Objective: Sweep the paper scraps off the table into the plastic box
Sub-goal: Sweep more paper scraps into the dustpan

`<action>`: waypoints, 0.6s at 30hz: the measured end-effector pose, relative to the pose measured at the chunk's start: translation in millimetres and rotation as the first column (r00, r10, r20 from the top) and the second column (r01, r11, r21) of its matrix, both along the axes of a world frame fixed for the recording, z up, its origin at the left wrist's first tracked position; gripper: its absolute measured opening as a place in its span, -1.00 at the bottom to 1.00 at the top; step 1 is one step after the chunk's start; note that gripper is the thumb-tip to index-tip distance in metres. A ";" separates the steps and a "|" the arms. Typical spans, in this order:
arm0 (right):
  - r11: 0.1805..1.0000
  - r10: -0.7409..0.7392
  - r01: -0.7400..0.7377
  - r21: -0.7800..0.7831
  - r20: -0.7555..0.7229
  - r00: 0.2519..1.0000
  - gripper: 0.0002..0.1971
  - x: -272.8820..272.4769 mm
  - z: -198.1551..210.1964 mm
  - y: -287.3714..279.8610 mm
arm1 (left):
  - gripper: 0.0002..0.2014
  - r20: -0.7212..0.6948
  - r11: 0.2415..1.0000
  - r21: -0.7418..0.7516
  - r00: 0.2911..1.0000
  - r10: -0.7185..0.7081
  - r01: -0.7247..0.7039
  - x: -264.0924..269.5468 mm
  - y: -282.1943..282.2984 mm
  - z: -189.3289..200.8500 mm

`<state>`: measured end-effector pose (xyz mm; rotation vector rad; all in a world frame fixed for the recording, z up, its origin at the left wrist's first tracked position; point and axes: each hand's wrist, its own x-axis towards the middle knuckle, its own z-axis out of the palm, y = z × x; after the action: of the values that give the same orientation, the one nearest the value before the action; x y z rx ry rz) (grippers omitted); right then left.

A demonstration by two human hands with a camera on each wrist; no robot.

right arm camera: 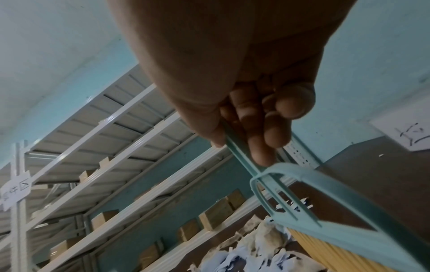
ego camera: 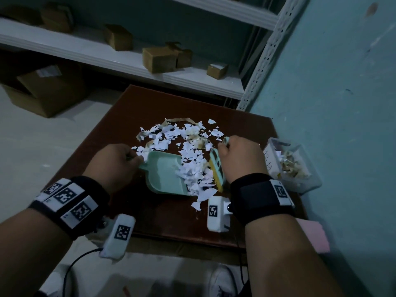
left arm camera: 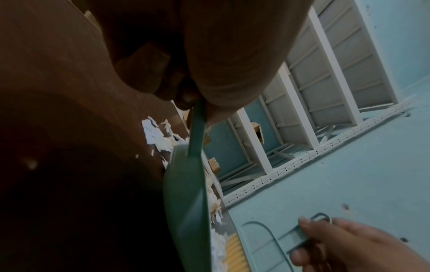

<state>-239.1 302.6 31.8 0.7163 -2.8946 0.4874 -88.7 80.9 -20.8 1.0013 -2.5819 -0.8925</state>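
Note:
White and tan paper scraps (ego camera: 177, 136) lie spread over the middle of the dark brown table (ego camera: 167, 213). My left hand (ego camera: 120, 161) grips the handle of a mint green dustpan (ego camera: 165, 174), which lies flat with its mouth facing right. A heap of scraps (ego camera: 195, 174) sits at the pan's mouth. My right hand (ego camera: 240, 157) holds the handle of a small mint brush (ego camera: 216, 168) with yellow bristles (right arm camera: 325, 246), set just right of that heap. The clear plastic box (ego camera: 300, 181) with scraps in it stands at the table's right edge.
A white metal shelf (ego camera: 128, 58) with several cardboard boxes stands behind the table. A blue wall (ego camera: 342, 82) runs along the right. Larger cartons (ego camera: 42, 91) sit on the floor at the left. A pink sheet (ego camera: 315, 236) lies near the table's front right corner.

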 end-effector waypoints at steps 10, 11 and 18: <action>0.983 0.148 -0.149 -0.106 -0.014 0.989 -0.56 18.8 -1.3 -22.6 | -0.76 -0.032 0.986 0.162 0.999 -0.021 0.026 -18.1 19.2 -9.4; 0.977 0.163 -0.166 -0.130 -0.031 0.986 -0.57 20.2 -0.4 -22.6 | -0.76 -0.052 0.981 0.192 0.999 -0.017 0.026 -17.6 19.3 -10.2; 0.941 0.111 -0.160 -0.299 -0.176 0.978 -0.61 16.7 16.1 -3.8 | -0.77 -0.180 0.913 0.407 0.981 0.078 0.002 -6.5 14.0 -14.8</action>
<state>-222.4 298.8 47.9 0.8615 -2.5500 0.8408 -95.3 94.9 -35.7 0.9994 -2.2536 -1.4794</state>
